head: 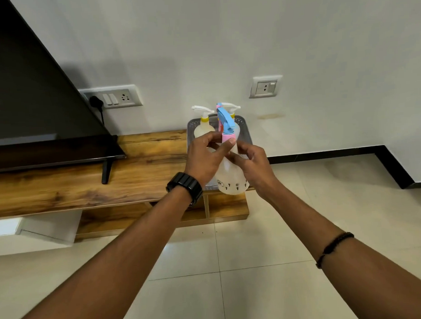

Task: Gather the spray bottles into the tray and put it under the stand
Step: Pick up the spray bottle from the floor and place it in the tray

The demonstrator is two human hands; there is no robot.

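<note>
I hold a clear spray bottle (231, 180) with a blue trigger head and pink collar between both hands, just above the near end of a grey plastic tray (246, 134). My left hand (204, 157) grips its neck; my right hand (252, 162) wraps its right side. The tray rests on the right end of a wooden stand (143, 166). Inside the tray stands a bottle with a white trigger and yellow collar (203, 126). A second white trigger head (231, 106) and a pink part show behind the held bottle, mostly hidden.
A dark television (36, 113) on a black foot fills the stand's left part. Open wooden shelves (228, 206) sit under the stand's right end. Two wall sockets (121, 97) (265, 87), one with a black plug, are on the white wall. Pale floor tiles (232, 278) lie below.
</note>
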